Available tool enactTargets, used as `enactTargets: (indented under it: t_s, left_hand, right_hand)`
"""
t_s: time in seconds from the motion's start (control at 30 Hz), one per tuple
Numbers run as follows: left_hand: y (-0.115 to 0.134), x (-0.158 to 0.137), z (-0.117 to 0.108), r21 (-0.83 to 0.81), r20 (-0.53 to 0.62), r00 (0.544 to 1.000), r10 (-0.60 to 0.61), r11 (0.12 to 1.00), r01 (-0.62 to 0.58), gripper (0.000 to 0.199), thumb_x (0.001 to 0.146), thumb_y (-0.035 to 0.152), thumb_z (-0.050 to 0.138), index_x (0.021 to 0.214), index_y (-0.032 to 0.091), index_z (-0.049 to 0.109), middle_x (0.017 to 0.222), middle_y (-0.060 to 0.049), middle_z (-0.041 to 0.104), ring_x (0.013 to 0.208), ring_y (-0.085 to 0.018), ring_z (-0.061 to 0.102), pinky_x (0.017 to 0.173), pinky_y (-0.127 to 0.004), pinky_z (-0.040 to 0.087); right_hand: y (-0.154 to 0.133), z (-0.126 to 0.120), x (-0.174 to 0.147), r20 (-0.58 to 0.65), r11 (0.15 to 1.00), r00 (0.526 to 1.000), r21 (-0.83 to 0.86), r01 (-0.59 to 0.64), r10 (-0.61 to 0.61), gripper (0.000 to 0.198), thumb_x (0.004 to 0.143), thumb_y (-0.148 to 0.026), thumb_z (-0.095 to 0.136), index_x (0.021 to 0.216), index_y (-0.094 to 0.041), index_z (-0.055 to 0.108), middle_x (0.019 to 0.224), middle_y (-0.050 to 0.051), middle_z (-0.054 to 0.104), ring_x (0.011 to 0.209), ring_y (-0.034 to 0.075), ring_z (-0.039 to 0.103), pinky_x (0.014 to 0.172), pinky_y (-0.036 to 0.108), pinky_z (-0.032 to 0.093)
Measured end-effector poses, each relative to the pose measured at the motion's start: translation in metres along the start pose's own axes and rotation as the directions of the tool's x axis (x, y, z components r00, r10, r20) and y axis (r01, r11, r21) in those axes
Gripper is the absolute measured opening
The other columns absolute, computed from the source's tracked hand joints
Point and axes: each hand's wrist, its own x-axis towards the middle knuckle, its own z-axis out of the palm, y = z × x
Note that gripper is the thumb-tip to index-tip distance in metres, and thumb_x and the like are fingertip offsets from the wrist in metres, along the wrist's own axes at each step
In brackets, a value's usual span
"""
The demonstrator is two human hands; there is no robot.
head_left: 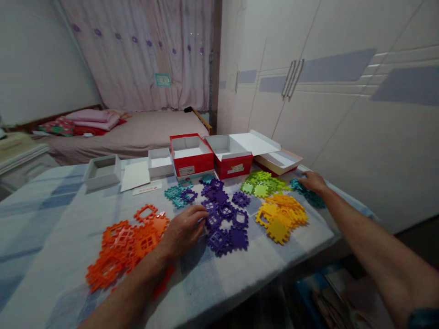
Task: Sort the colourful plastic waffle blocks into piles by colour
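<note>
My left hand point(185, 228) is over the middle of the table, its fingers curled and their tips against the left edge of the purple interlocking tiles point(238, 238). It seems to pinch one of them, though the fingers partly hide the contact. At the far right, my right hand point(313, 182) reaches over a pile of dark teal tiles point(310, 196). Its fingers are drawn together, and whatever is between them cannot be made out. Orange tiles point(146, 242) lie in a heap left of and beneath my left forearm. Yellow tiles point(278, 230) and lime-green tiles point(261, 190) lie between the purple and teal piles.
Light turquoise tiles point(175, 194) lie behind my left hand. Along the back stand a small grey box point(103, 183), a white box point(161, 171), two red boxes point(196, 163) and a shallow tray-like box point(281, 167). A white card point(135, 176) lies flat. Wardrobe doors point(329, 91) rise at right.
</note>
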Motion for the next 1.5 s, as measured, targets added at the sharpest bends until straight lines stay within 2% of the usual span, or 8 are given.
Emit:
enactTargets:
  t_s: [0.1, 0.23, 0.33, 0.47, 0.7, 1.0, 1.27, 1.5]
  left_hand:
    - [0.0, -0.001, 0.004, -0.008, 0.071, 0.997, -0.027, 1.0, 0.028, 0.023, 0.087, 0.016, 0.045, 0.1, 0.019, 0.064, 0.106, -0.007, 0.065, 0.098, -0.016, 0.061, 0.087, -0.029, 0.052]
    - [0.001, -0.001, 0.006, -0.002, 0.144, 0.987, -0.075, 0.997, 0.076, 0.023, 0.087, 0.016, 0.046, 0.101, 0.019, 0.064, 0.105, -0.007, 0.064, 0.097, -0.016, 0.06, 0.088, -0.029, 0.05]
    - [0.001, -0.002, 0.004, -0.011, 0.162, 0.983, -0.083, 0.996, 0.086, 0.023, 0.087, 0.017, 0.046, 0.101, 0.018, 0.064, 0.105, -0.007, 0.064, 0.097, -0.016, 0.06, 0.088, -0.029, 0.049]
    - [0.002, -0.001, 0.003, -0.023, 0.16, 0.984, -0.083, 0.996, 0.088, 0.022, 0.088, 0.017, 0.045, 0.1, 0.018, 0.064, 0.104, -0.007, 0.064, 0.096, -0.016, 0.06, 0.088, -0.028, 0.049]
    - [0.001, -0.001, 0.004, -0.017, 0.172, 0.981, -0.095, 0.995, 0.099, 0.024, 0.085, 0.015, 0.046, 0.1, 0.018, 0.065, 0.106, -0.007, 0.064, 0.099, -0.017, 0.06, 0.089, -0.029, 0.049]
    - [0.0, 0.0, 0.007, -0.016, 0.185, 0.978, -0.094, 0.995, 0.099, 0.023, 0.085, 0.016, 0.047, 0.098, 0.018, 0.066, 0.106, -0.007, 0.065, 0.098, -0.017, 0.06, 0.089, -0.029, 0.049]
    - [-0.002, -0.001, 0.009, -0.004, 0.169, 0.983, -0.079, 0.997, 0.08, 0.022, 0.086, 0.017, 0.047, 0.096, 0.018, 0.066, 0.103, -0.006, 0.065, 0.097, -0.017, 0.059, 0.088, -0.028, 0.048]
    - [0.0, 0.0, 0.007, 0.002, 0.184, 0.978, -0.095, 0.995, 0.097, 0.021, 0.085, 0.017, 0.048, 0.095, 0.019, 0.065, 0.103, -0.006, 0.063, 0.096, -0.017, 0.059, 0.087, -0.028, 0.048]
  right_hand:
    - [-0.021, -0.002, -0.011, -0.073, 0.992, 0.991, -0.055, 0.112, -0.116, 0.039, 0.076, -0.02, 0.052, 0.11, -0.007, 0.065, 0.117, 0.025, 0.059, 0.113, 0.036, 0.053, 0.093, 0.05, 0.041]
    - [-0.081, 0.004, -0.042, -0.042, 0.912, 0.912, -0.008, 0.409, -0.409, 0.035, 0.084, -0.021, 0.046, 0.114, -0.016, 0.063, 0.117, 0.011, 0.063, 0.109, 0.023, 0.057, 0.098, 0.034, 0.04]
    - [-0.14, 0.015, -0.079, 0.012, 0.694, 0.706, 0.196, 0.693, -0.708, 0.031, 0.085, -0.022, 0.048, 0.11, -0.015, 0.064, 0.113, 0.009, 0.065, 0.103, 0.019, 0.06, 0.094, 0.029, 0.042]
    - [-0.212, 0.037, -0.121, 0.148, 0.57, 0.551, 0.225, 0.79, -0.822, 0.032, 0.088, -0.024, 0.047, 0.116, -0.016, 0.06, 0.118, 0.009, 0.064, 0.107, 0.019, 0.058, 0.095, 0.03, 0.041]
    - [-0.278, 0.079, -0.142, 0.285, 0.682, 0.676, -0.094, 0.725, -0.679, 0.038, 0.088, -0.036, 0.049, 0.113, -0.01, 0.06, 0.113, 0.021, 0.064, 0.108, 0.032, 0.057, 0.09, 0.042, 0.042]
    - [-0.289, 0.089, -0.147, 0.238, 0.72, 0.735, -0.163, 0.675, -0.635, 0.032, 0.087, -0.028, 0.046, 0.108, -0.011, 0.062, 0.116, 0.018, 0.063, 0.105, 0.03, 0.058, 0.086, 0.041, 0.042]
    - [-0.278, 0.064, -0.145, 0.098, 0.683, 0.705, -0.188, 0.706, -0.702, 0.032, 0.095, -0.029, 0.034, 0.104, -0.014, 0.06, 0.108, 0.015, 0.065, 0.104, 0.027, 0.057, 0.088, 0.04, 0.037]
    - [-0.309, 0.07, -0.162, 0.188, 0.498, 0.462, 0.274, 0.823, -0.867, 0.022, 0.091, -0.024, 0.043, 0.101, -0.015, 0.061, 0.099, 0.006, 0.068, 0.091, 0.016, 0.06, 0.079, 0.023, 0.039]
